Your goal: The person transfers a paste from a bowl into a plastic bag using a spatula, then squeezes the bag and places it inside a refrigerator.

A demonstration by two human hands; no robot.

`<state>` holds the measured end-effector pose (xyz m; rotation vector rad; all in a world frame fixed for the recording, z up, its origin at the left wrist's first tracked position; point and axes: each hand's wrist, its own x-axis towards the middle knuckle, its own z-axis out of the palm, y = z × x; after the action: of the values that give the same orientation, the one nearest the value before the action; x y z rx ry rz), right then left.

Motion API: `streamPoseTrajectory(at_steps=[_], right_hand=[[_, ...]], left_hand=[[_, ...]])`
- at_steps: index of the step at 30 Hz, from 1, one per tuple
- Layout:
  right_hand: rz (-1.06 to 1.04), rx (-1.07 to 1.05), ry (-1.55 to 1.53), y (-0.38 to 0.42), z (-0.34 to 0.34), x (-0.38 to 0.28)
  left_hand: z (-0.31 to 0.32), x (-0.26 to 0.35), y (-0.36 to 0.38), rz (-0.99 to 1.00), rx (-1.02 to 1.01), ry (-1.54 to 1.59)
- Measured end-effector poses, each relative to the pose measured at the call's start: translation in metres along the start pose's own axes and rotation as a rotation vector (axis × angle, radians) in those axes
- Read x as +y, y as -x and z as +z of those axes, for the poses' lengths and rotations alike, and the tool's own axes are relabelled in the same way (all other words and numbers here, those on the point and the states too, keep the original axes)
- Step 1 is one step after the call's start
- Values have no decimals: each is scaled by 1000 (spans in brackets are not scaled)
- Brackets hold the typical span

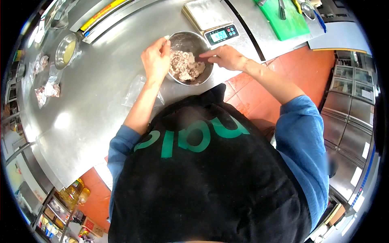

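Observation:
A round metal mixing bowl (207, 75) stands near the front edge of the steel table. Inside it lies a lumpy, pale pinkish-brown mixture (186, 67) like minced meat or paste. My left hand (156, 58) is closed on the bowl's left rim. From the right, my right hand (227, 58) reaches over the opposite rim, its fingers pointing into the bowl toward the mixture. Something reddish shows at those fingertips, in shadow; whether it is a tool's handle or just a finger I cannot make out.
Behind the bowl sits a digital scale (220, 35) with a lit display. A green cutting board (283, 20) bearing a knife (282, 9) is at the back right. To the left are a metal bowl of yellowish liquid (67, 50), bagged food (48, 90) and a clear plastic bag (135, 91).

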<state>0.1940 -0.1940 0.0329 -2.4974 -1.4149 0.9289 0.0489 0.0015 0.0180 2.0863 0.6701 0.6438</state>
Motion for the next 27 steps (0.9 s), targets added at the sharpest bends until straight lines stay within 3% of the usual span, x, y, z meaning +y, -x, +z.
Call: streamPoseTrajectory(at_steps=[6, 8, 12, 17, 21, 27], right_hand=[[-76, 71, -100, -4, 35, 3], [43, 45, -603, -9, 44, 5], [-39, -20, -304, 3, 30, -16], [30, -117, -641, 18, 18, -36], [69, -127, -693, 25, 16, -47], [-48, -36, -762, 27, 36, -38]], left_hand=[[-3, 6, 3, 35, -7, 19], [-5, 4, 2, -2, -35, 39], [-8, 6, 5, 52, -25, 21], [-14, 3, 7, 30, -45, 32], [-24, -1, 6, -73, -110, 57], [-28, -16, 4, -100, -188, 200]])
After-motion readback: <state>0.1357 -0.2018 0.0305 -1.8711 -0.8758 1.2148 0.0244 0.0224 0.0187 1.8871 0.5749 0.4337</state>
